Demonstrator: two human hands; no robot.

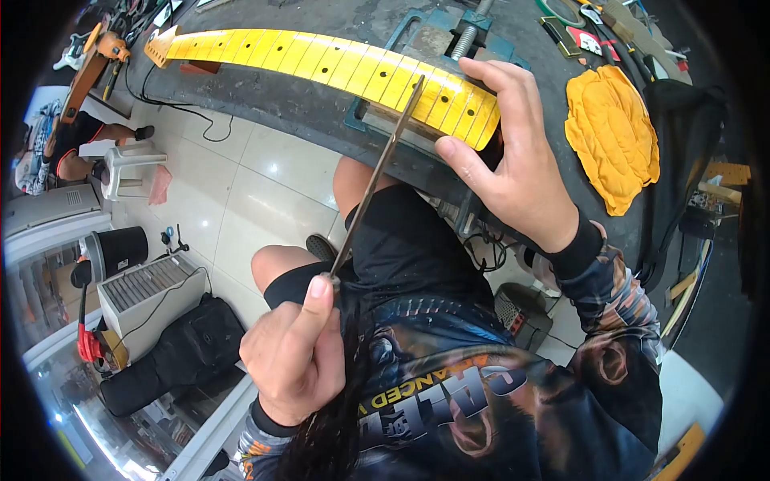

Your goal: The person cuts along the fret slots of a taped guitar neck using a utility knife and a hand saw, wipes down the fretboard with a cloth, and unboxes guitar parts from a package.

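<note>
Our left hand (293,353) is closed round the near end of a long, narrow file (375,172), thumb pressed along the top. The file slants up over the wide end of the yellow neck (321,60); we cannot tell whether its tip touches the frets. Our right hand (533,148) is open and curved about that same end, thumb by the near edge and fingers by the far one.

The neck lies across the desk (265,88), its headstock (161,48) at the far left — dark dots run along its face. A reddish block (199,68) sits under it near the headstock, and a teal vise (405,32) stands beneath and behind the wide end.

Upside down on our shirt (481,401), large white letters seem to read "CALL", with yellow "ADVANCED" and a "W" beside them; folds hide the rest. A red-and-white packet (583,40) among the tools has print too small to read.

To the right of our right hand lies a crumpled yellow cloth (613,140), and dark hair (353,361) hangs close beside our left hand. Off to the left are a white stool (132,164), a seated person (76,152) and — lower down — a black case (172,353).
</note>
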